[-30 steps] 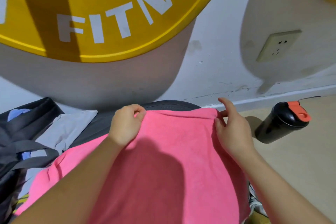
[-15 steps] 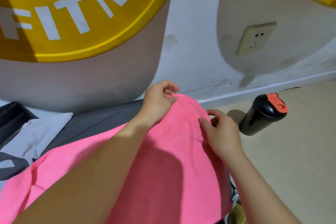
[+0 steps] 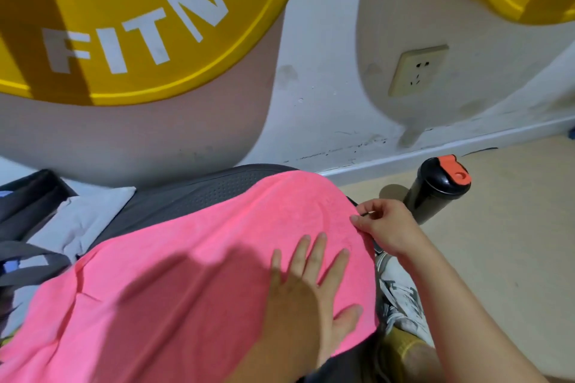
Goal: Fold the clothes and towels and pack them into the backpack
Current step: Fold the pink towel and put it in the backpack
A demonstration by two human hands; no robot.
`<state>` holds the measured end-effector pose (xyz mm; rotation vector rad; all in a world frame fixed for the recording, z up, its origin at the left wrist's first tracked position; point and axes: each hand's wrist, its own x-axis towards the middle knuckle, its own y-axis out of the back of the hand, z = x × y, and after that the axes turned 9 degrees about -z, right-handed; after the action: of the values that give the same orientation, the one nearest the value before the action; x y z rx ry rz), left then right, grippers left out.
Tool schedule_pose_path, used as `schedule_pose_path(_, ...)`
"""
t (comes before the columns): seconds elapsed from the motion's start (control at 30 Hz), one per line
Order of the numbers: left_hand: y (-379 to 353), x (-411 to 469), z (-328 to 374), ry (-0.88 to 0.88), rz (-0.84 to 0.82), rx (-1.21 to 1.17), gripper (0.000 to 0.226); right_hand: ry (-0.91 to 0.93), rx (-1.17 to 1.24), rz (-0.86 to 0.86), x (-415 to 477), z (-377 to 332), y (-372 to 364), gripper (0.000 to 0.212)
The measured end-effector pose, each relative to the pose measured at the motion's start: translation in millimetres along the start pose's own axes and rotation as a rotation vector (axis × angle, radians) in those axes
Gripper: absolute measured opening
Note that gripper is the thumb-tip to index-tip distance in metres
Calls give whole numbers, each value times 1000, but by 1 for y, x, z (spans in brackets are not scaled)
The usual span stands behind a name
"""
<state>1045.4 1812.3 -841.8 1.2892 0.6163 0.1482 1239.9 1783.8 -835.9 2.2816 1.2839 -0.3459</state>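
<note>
Black bottle (image 3: 435, 196) — wall socket (image 3: 418, 70).

A pink towel (image 3: 202, 274) runs out of frame at the left and bottom edges and covers most of a dark padded surface (image 3: 202, 196), whose kind cannot be told. The towel also hides part of a white cloth (image 3: 90, 218) and most of a pale shoe (image 3: 401, 298). A dark backpack (image 3: 25, 202) is cut off by the left edge. The right hand (image 3: 389, 227) blocks the base of a black bottle (image 3: 435, 193); its curled fingers seem to pinch the towel's edge, their tips hidden. A yellow disc (image 3: 124, 25) is cropped at the top, its white lettering breaking off after "FITN".
</note>
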Motion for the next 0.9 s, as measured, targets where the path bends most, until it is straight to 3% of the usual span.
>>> schedule_pose_path(0.07,-4,-1,8,-23,56,-18,72,-61,-96,72,3,8,1,3)
schedule_pose_path(0.17,3,-12,18,-97,32,-60,65,-139,-508,129,1,3,4,39)
schedule_pose_path(0.23,16,-17,3,-127,118,-120,58,-25,-621,211,-5,-14,-6,48)
schedule_pose_path(0.3,31,-24,-33,-130,243,-165,47,205,-614,242,-17,-39,-33,43)
schedule_pose_path(0.37,55,-39,-78,-67,288,-133,38,431,-624,154,-30,-59,-70,40)
schedule_pose_path(0.43,80,-66,-127,68,172,37,34,569,-666,-10,-40,-68,-109,44)
schedule_pose_path(0.63,88,-161,-233,421,20,-62,30,663,-829,-352,-63,-67,-211,53)
schedule_pose_path(0.77,65,-188,-264,466,-74,-40,43,720,-805,-464,-68,-68,-263,46)
schedule_pose_path(0.9,54,-187,-269,407,31,-54,53,766,-693,-543,-69,-82,-313,54)
